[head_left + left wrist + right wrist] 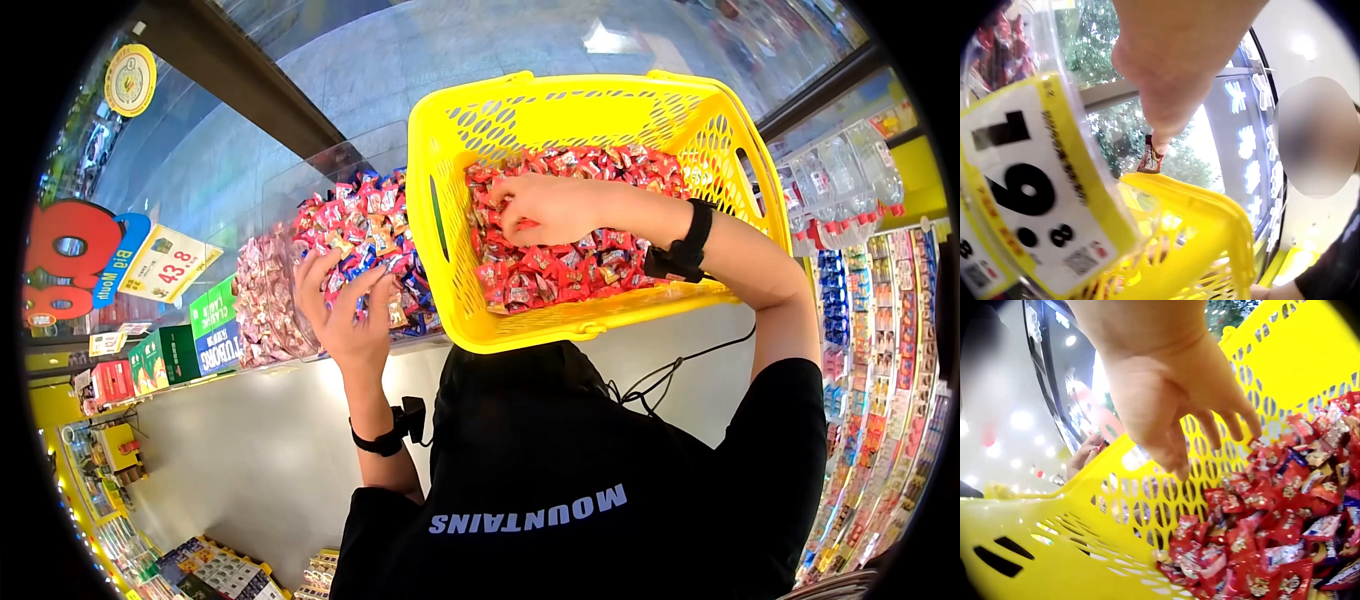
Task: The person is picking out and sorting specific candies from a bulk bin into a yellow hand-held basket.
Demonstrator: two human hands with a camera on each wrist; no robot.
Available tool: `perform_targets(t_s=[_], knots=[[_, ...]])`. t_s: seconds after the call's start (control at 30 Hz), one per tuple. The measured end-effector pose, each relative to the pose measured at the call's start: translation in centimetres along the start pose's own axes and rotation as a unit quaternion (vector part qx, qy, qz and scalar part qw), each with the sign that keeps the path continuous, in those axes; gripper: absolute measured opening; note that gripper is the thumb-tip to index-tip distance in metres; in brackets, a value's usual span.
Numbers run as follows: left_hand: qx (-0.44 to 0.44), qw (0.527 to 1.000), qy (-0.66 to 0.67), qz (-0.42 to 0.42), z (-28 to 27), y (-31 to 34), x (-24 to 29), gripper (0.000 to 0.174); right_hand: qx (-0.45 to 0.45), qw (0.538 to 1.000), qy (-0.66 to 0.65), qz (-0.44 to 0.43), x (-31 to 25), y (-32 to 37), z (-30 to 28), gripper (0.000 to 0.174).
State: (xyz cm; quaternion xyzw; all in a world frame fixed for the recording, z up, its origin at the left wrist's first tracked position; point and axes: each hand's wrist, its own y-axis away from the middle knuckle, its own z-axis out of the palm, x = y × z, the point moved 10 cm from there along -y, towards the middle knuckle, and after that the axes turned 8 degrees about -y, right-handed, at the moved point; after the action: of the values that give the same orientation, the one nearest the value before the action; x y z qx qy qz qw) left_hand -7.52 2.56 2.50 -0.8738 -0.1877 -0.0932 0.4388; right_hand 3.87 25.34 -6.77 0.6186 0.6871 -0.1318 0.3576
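My left hand (pixel 352 318) is over the clear bin of mixed wrapped candies (pixel 370 222), beside the basket's left wall. In the left wrist view, a small dark red wrapped candy (pixel 1150 159) is pinched at that hand's fingertips, close above the yellow rim. The yellow shopping basket (pixel 600 92) holds a thick layer of mostly red wrapped candies (pixel 560 275). Inside it, over the pile, hovers my right hand (pixel 555 208). Its fingers (pixel 1210 428) hang down loosely bent, and nothing shows between them in the right wrist view.
Left of the bin lie pink-wrapped candies (pixel 265 295), with a price card (pixel 175 262) and several boxes further along the counter. Large price tags (pixel 1029 181) stand close by the left wrist. Bottles (pixel 840 175) and stocked shelves (pixel 870 400) line the right side. A cable (pixel 665 375) hangs behind the basket.
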Motion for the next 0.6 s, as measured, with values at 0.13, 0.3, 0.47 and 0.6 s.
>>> perform_targets(t_s=[0.13,0.3,0.47,0.6], knots=[[-0.056,0.997,-0.057,-0.008,2.0,1.9,-2.3,0.02,-0.068,0.978,0.129,0.148,2.2,1.2,1.9,0.027],[-0.083,0.995,-0.046,-0.015,2.6,2.6,-2.5,0.018,-0.006,0.976,0.171,0.132,3.8,0.5,3.4,0.035],[-0.075,0.997,-0.022,-0.007,2.9,2.0,-2.1,0.018,0.039,0.963,0.259,0.06,4.5,-0.8,4.5,0.031],[-0.065,0.998,-0.016,0.009,2.4,1.5,-0.7,0.02,0.024,0.982,0.185,0.029,1.7,0.1,2.7,0.028]])
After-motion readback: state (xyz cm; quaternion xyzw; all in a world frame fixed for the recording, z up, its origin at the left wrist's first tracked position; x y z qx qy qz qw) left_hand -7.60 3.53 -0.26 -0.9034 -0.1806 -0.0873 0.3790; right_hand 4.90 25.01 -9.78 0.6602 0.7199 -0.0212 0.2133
